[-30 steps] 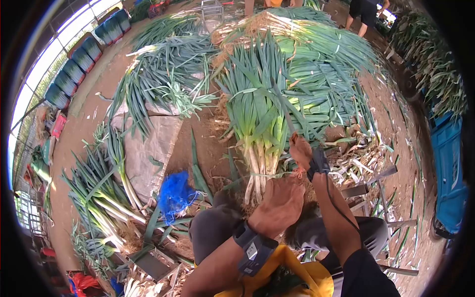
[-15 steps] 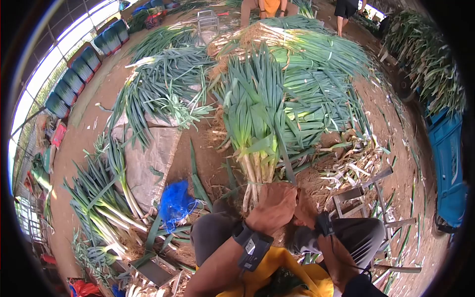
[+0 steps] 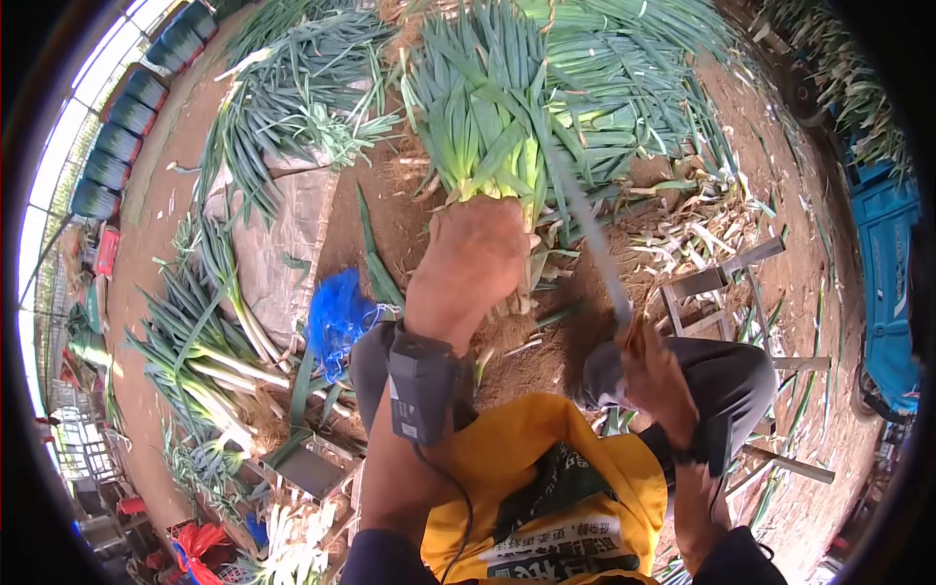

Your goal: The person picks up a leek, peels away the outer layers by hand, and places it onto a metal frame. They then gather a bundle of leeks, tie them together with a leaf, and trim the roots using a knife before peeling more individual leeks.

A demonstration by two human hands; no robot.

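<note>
A bundle of leeks [image 3: 478, 127] lies on the heap in front of me, its green leaves pointing away and its pale stems toward me. My left hand [image 3: 478, 244] is closed around those stems, hiding part of them. Cut stem ends show just below that hand. To the right, my right hand [image 3: 655, 375] grips the handle of a long knife [image 3: 588, 219]. Its blade, blurred by motion, slants up and left, passing close to the right side of the bundle.
More leeks [image 3: 624, 97] are piled behind. Loose leeks [image 3: 210, 375] lie at left near blue netting [image 3: 336, 322]. Trimmings [image 3: 692, 234] litter the ground beside a metal frame [image 3: 702, 283] at right. A blue vehicle or bin [image 3: 889, 283] stands at the far right.
The two hands, close together before, have moved apart. My left hand has moved up onto the stems, and my right hand has moved right and down with the knife. The view has tilted downward.
</note>
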